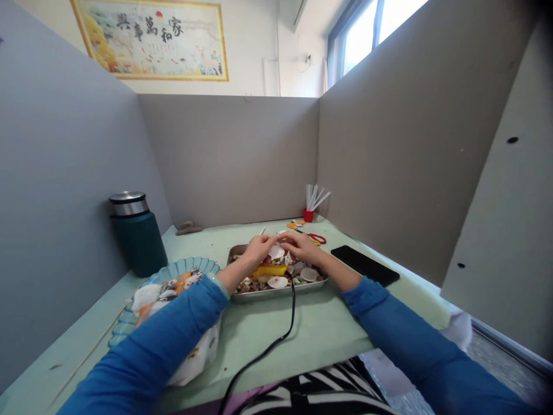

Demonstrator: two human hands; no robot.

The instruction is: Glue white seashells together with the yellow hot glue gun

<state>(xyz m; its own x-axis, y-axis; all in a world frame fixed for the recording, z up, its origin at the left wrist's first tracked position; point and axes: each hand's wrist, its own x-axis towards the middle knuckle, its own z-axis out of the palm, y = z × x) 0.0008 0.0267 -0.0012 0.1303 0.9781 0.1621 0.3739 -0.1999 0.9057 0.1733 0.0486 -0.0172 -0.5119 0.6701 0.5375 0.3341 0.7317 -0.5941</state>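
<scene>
Two bare hands meet over a metal tray (pixel 277 293) on the bench (pixel 259 323), the left hand (pixel 260 249) and the right hand (pixel 303 246) curled inward with their fingertips close together. A white shell (pixel 276 252) shows just below that meeting point, between the two; whether either grip pinches it or anything else cannot be told, since the fingers hide what lies under them. Its long axis is likewise too small to make out.

The yellow tool (pixel 271 270) lies in the tray among shells and pebbles, on the wearer's side of both grips. Its long axis runs roughly left to right, across the tray; the end with the black cord (pixel 293 311) points right, the other end left toward the left wrist. The left arm therefore seems the nearer to its body, while the corded end sits below the right hand. The tool's tip cannot be made out.
</scene>
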